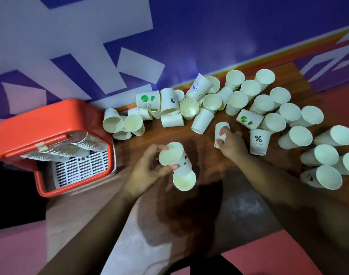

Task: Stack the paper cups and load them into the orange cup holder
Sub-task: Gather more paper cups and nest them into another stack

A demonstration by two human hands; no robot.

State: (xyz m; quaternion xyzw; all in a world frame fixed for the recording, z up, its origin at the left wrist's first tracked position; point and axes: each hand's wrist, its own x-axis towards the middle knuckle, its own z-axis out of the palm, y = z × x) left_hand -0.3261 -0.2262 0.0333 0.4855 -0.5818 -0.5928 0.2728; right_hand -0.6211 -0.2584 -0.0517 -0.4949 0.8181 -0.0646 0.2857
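My left hand (150,165) grips a short stack of white paper cups (179,163) above the wooden table, one cup mouth facing up and another pointing toward me. My right hand (232,144) holds a single upside-down paper cup (221,129) near the table's middle. The orange cup holder (48,124) lies at the left with its lid open, and a long stack of cups (78,144) rests inside on a white grid. Several loose cups (209,104) lie scattered along the far side and right of the table.
A cup printed with a percent sign (259,141) stands upside down just right of my right hand. Cups with green prints (148,99) lie by the blue and white wall banner (189,36). The wooden table (189,215) ends near me.
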